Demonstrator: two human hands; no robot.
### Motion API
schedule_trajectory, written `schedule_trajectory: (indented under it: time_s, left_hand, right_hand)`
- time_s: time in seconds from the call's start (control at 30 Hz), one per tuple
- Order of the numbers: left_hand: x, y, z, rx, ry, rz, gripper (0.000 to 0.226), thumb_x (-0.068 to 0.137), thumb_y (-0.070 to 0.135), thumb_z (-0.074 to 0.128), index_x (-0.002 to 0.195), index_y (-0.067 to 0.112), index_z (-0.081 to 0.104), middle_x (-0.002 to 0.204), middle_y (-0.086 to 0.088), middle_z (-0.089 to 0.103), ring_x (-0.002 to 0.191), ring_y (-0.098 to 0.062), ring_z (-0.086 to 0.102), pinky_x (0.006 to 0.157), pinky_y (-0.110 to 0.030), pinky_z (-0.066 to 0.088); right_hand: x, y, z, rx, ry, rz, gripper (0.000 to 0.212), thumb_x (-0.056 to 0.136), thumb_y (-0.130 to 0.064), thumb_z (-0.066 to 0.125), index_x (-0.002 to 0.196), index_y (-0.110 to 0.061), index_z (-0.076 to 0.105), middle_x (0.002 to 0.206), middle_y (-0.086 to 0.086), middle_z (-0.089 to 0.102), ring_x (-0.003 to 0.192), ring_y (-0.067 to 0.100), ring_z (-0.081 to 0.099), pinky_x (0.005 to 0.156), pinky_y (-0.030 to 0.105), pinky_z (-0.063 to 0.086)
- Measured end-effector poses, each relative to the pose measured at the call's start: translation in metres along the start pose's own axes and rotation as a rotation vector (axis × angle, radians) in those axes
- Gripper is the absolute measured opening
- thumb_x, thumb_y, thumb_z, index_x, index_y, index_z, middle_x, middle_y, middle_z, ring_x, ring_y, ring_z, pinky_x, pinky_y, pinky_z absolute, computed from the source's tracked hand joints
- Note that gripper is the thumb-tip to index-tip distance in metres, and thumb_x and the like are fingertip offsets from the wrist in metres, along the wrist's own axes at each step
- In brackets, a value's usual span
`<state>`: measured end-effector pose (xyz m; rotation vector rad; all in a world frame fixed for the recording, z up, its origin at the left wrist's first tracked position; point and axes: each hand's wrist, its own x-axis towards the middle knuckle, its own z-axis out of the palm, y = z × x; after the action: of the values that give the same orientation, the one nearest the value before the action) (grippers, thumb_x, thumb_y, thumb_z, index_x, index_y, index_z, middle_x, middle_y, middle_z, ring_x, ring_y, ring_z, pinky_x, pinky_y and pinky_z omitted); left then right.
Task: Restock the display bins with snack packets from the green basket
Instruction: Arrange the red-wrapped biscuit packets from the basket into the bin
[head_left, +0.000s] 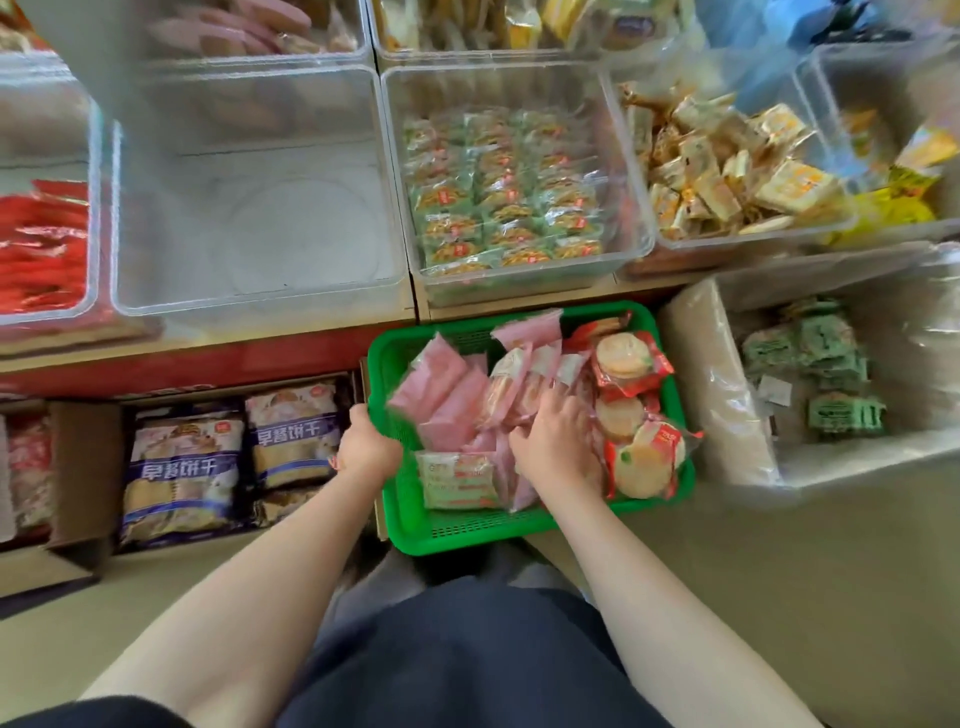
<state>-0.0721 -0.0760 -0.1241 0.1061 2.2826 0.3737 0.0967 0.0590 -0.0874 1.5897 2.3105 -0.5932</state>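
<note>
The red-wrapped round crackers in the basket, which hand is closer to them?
Right. The right hand lies right beside the red-wrapped crackers; the left hand grips the green basket rim opposite.
</note>
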Motion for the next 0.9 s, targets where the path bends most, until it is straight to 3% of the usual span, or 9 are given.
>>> schedule_trajectory:
  time_s: [0.27, 0.4, 0.5, 0.6, 0.63, 0.7, 0.77, 0.9]
  left_hand:
    - [-0.002, -0.027, -0.017, -0.016, 0.165, 0.022, 0.050, 0.087, 0.004, 0.051, 0.135, 0.013, 0.040, 0.117, -0.018, 0.061, 0.105, -0.040, 0.060, 0.073, -0.040, 0.043]
    - [-0.004, -0.031, -0.024, -0.047, 0.206, -0.091, 0.052, 0.088, 0.006, 0.057, 0.136, 0.008, 0.038, 0.132, -0.022, 0.050, 0.118, -0.043, 0.053, 0.091, -0.048, 0.043]
    - [-0.009, -0.023, -0.021, -0.047, 0.173, -0.104, 0.067, 0.086, 0.016, 0.064, 0.142, 0.005, 0.029, 0.140, -0.025, 0.041, 0.126, -0.045, 0.045, 0.102, -0.051, 0.038]
    - [-0.017, -0.011, -0.015, 0.027, 0.273, 0.095, 0.075, 0.083, 0.016, 0.064, 0.149, 0.006, 0.028, 0.142, -0.023, 0.037, 0.130, -0.040, 0.038, 0.106, -0.050, 0.034]
    - [-0.022, -0.005, -0.012, 0.022, 0.263, 0.203, 0.070, 0.084, 0.013, 0.061, 0.148, 0.007, 0.031, 0.141, -0.021, 0.040, 0.127, -0.038, 0.041, 0.104, -0.047, 0.036]
    - [-0.031, 0.007, -0.004, 0.004, 0.138, 0.374, 0.052, 0.090, 0.013, 0.056, 0.141, 0.011, 0.046, 0.133, -0.014, 0.054, 0.115, -0.032, 0.053, 0.091, -0.039, 0.043]
    - [-0.040, 0.016, 0.005, 0.051, 0.016, 0.451, 0.034, 0.094, 0.016, 0.053, 0.128, 0.011, 0.058, 0.120, -0.009, 0.066, 0.101, -0.027, 0.061, 0.081, -0.032, 0.046]
    - [-0.053, 0.020, 0.013, 0.005, -0.051, 0.374, 0.026, 0.094, 0.021, 0.053, 0.118, 0.012, 0.059, 0.104, -0.008, 0.066, 0.093, -0.029, 0.064, 0.081, -0.036, 0.052]
  right_hand:
    - [-0.002, -0.018, 0.013, 0.084, -0.008, -0.119, 0.066, 0.088, -0.034, 0.064, 0.142, -0.009, 0.035, 0.137, 0.017, 0.039, 0.122, 0.032, 0.047, 0.099, 0.038, 0.046]
    - [-0.011, -0.031, 0.028, 0.097, -0.046, -0.205, 0.060, 0.088, -0.036, 0.063, 0.138, -0.012, 0.039, 0.134, 0.016, 0.040, 0.118, 0.032, 0.050, 0.094, 0.042, 0.050]
    - [-0.015, -0.026, 0.029, 0.099, -0.021, -0.237, 0.058, 0.087, -0.041, 0.064, 0.133, -0.015, 0.039, 0.134, 0.015, 0.041, 0.121, 0.033, 0.048, 0.096, 0.043, 0.047]
    - [-0.018, -0.015, 0.023, -0.044, -0.081, -0.173, 0.095, 0.079, -0.064, 0.064, 0.148, -0.016, 0.019, 0.146, 0.016, 0.032, 0.135, 0.035, 0.035, 0.105, 0.049, 0.035]
    - [-0.020, -0.010, 0.022, -0.085, -0.141, -0.123, 0.110, 0.076, -0.071, 0.063, 0.154, -0.016, 0.008, 0.150, 0.018, 0.027, 0.138, 0.035, 0.030, 0.107, 0.051, 0.032]
    - [-0.026, 0.000, 0.021, -0.134, -0.238, -0.050, 0.119, 0.074, -0.076, 0.059, 0.156, -0.013, 0.000, 0.153, 0.019, 0.025, 0.139, 0.036, 0.028, 0.107, 0.049, 0.032]
    - [-0.028, 0.008, 0.021, -0.159, -0.271, -0.040, 0.112, 0.077, -0.069, 0.063, 0.153, -0.007, 0.010, 0.149, 0.018, 0.030, 0.137, 0.034, 0.030, 0.106, 0.043, 0.036]
    - [-0.023, 0.016, 0.017, 0.041, -0.290, -0.091, 0.072, 0.085, -0.026, 0.069, 0.144, -0.010, 0.031, 0.143, 0.015, 0.040, 0.134, 0.034, 0.034, 0.106, 0.041, 0.037]
